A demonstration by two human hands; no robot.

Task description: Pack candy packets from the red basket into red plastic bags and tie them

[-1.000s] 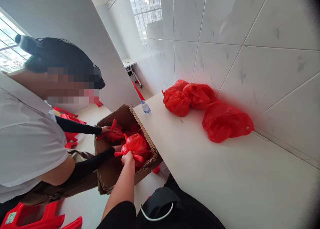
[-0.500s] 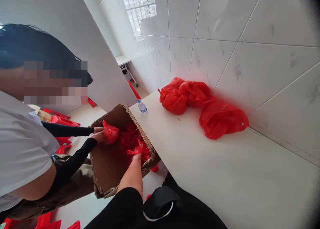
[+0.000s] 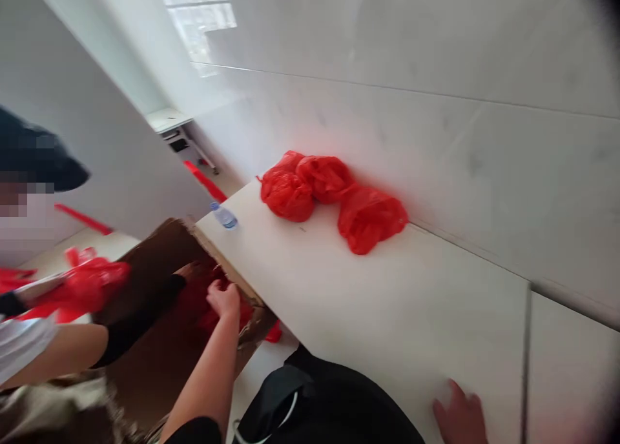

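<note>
My left hand is inside the cardboard box, close to its table-side wall. Its fingers are loosely curled and apart, over the red plastic bags, with no bag visibly lifted in them. My right hand, somewhat blurred, is low over the white table with its fingers spread and nothing in it. A co-worker's one hand reaches into the box beside mine. The co-worker's other hand holds a red plastic bag outside the box, at the left.
Several red bags lie on the table against the tiled wall. A small water bottle stands near the table's far corner. A grey partition rises behind the box. A small side table stands beyond it.
My view has swung right. My left hand has let go of the red bag in the box. My right hand has come into view. The co-worker has moved a bag out to the left.
</note>
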